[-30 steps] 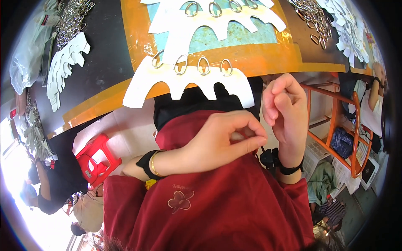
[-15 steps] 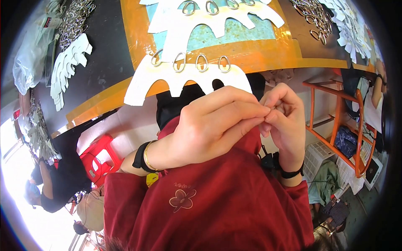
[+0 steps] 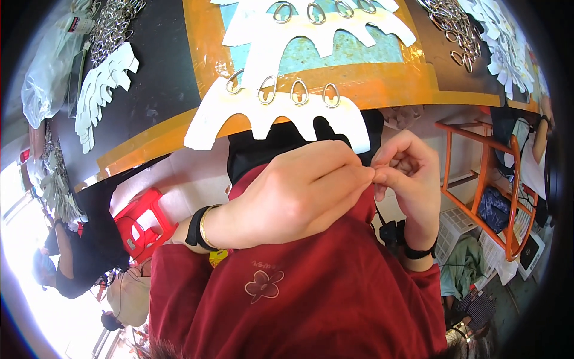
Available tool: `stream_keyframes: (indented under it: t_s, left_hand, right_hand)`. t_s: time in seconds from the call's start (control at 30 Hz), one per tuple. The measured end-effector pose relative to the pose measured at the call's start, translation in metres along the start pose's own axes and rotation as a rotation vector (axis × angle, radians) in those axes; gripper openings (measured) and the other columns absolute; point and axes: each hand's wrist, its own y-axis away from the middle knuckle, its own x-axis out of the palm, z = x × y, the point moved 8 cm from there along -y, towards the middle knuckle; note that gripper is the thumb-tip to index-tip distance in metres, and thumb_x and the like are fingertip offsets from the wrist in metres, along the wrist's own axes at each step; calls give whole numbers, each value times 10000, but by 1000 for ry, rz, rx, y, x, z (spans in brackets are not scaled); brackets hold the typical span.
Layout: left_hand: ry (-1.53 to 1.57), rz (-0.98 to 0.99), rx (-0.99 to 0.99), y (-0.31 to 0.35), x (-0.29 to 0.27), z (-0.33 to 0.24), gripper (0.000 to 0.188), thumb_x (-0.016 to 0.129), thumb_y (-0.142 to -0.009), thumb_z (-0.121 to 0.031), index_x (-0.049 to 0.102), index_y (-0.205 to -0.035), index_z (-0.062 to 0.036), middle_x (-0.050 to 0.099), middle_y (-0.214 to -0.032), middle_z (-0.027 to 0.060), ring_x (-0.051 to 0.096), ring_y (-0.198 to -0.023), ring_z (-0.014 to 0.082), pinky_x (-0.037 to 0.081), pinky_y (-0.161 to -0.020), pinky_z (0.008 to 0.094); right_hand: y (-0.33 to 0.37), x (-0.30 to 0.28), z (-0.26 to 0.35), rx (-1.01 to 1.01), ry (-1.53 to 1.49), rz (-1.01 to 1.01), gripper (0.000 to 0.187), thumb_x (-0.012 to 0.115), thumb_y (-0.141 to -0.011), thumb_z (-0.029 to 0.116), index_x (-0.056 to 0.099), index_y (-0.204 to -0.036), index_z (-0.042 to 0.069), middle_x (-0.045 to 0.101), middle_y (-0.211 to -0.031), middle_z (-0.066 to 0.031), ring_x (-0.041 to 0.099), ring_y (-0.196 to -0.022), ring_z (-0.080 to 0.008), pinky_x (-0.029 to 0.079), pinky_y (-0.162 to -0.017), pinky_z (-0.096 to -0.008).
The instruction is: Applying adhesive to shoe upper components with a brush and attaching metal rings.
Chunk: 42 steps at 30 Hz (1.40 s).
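In front of my chest, just beyond the table's near edge, my two hands meet at the fingertips. My left hand (image 3: 293,194) is closed, its thumb and fingers pressed together against the other hand. Thumb and forefinger of my right hand (image 3: 412,179) form a pinch, with the other fingers curled. Whatever lies between the fingertips is hidden or too small to make out. Above them, a white scalloped piece (image 3: 216,100) overhangs the table edge, with oval metal rings (image 3: 299,93) along its upper side. Farther back lies a similar white piece (image 3: 335,27) with rings.
The dark table (image 3: 158,78) has orange tape (image 3: 442,99) along its edge. Heaps of metal rings (image 3: 116,27) and stacked white pieces (image 3: 104,90) lie left; more rings (image 3: 454,33) lie right. A red stool (image 3: 143,224), an orange metal frame (image 3: 478,137) and other people flank me.
My hands stay joined at the fingertips; the left wrist and knuckles sit slightly lower. The table and its pieces appear shifted a little to the right in the view.
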Motion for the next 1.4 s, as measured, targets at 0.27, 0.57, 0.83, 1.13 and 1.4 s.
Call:
stream_keyframes:
  t_s: [0.27,0.57,0.83,1.13,1.4]
  left_hand:
    - [9,52,-38,3,0,2,167,746,-728,73,692,-878,21,645,-818,107,655,-685,215,529,-579,299]
    - [45,81,-62,3,1,4,147,749,-720,70,691,-836,0,624,-781,84,632,-656,200,493,-547,284]
    - [296,-27,-208,5,-1,16,186,738,-672,69,704,-827,-30,654,-788,62,622,-667,176,491,-576,279]
    - [508,285,-336,21,31,25,105,614,-888,-7,616,-993,-15,611,-845,109,596,-702,248,461,-612,340]
    - [555,325,-638,57,52,69,291,621,-924,-21,554,-1208,-25,615,-1028,79,602,-820,114,479,-689,287]
  right_hand:
    - [-1,5,-3,65,16,15,157,719,-848,-38,593,-938,-10,667,-806,-72,626,-594,-88,493,-523,-188]
    - [0,8,-3,110,51,53,144,719,-848,-35,601,-928,-18,667,-804,-72,632,-614,-85,496,-514,-192]
    - [5,13,3,34,41,30,129,741,-825,-34,627,-885,-25,680,-796,-88,627,-567,-92,486,-501,-188]
    - [14,36,38,-549,171,345,127,684,-887,-14,641,-1004,-33,687,-802,-123,621,-566,-107,482,-509,-211]
    - [-6,6,17,-312,621,-196,494,598,-938,-13,480,-1414,45,611,-1107,-99,618,-900,-128,503,-807,-261]
